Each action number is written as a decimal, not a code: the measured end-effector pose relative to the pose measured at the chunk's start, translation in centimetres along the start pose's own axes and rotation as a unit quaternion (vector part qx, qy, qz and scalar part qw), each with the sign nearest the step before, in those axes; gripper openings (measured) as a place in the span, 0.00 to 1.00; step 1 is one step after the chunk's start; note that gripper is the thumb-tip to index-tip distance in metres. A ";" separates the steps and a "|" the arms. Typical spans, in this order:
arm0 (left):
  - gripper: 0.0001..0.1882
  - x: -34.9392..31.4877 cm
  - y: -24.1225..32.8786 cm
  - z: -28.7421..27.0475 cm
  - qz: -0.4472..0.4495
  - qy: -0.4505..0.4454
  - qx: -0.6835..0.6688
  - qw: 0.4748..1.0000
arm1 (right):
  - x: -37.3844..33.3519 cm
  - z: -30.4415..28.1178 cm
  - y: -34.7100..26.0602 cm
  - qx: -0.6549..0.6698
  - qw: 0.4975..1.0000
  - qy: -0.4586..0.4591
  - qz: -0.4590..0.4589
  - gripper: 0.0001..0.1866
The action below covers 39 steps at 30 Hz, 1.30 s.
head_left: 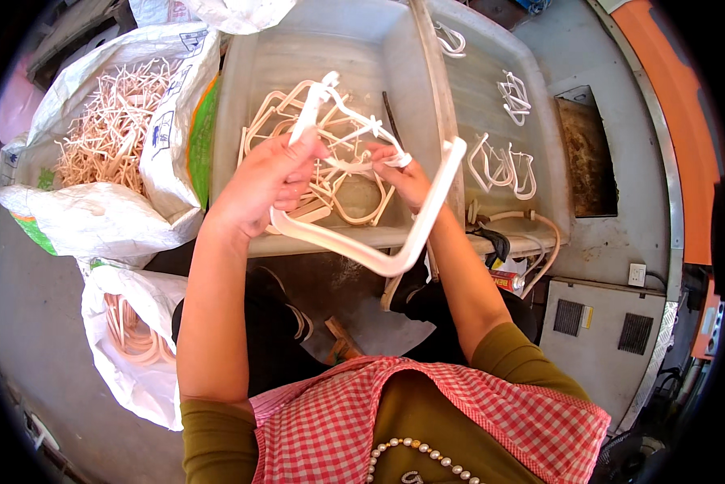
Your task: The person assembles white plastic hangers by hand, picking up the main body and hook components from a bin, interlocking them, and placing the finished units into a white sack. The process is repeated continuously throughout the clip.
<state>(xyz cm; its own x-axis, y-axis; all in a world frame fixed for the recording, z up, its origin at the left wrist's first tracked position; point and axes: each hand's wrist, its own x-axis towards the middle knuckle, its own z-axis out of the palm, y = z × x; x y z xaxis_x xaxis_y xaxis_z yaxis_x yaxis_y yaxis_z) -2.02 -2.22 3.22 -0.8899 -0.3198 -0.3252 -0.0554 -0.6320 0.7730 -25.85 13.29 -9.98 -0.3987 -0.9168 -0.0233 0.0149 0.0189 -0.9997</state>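
Observation:
Between my hands is a pale pinkish-white moulded plastic frame (338,245), bent at its corners, with a thin branched runner (361,129) across its far side. My left hand (269,181) is closed on the left part of the frame, thumb along the upright strip. My right hand (407,179) has its fingers closed on the runner's right end, near the frame's right arm. The frame is tilted above the near edge of a grey-white tub (322,48). Beneath it in the tub lies a tangle of similar pale plastic pieces (362,211), partly hidden by my hands.
A divider (439,77) separates a second water-filled tub section (487,89) holding several curved plastic pieces (503,173). At left stands a woven white sack (80,214) of thin runner scraps (112,121). A smaller sack (120,383) holds curved pieces. A hose (552,242) and spray can (505,280) sit at right.

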 end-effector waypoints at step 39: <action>0.13 0.9 -5.8 4.3 0.016 -0.027 0.177 0.984 | 4.0 3.1 -11.9 0.378 0.922 0.024 0.082 0.20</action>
<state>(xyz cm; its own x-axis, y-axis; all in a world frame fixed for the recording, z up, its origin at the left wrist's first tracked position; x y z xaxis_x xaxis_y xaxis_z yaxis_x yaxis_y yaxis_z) -4.50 4.20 0.81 -0.9162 -0.2903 -0.2761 -0.1736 -0.3334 0.9267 -24.79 8.17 1.82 -0.3749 -0.9070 -0.1915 0.7060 -0.1455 -0.6931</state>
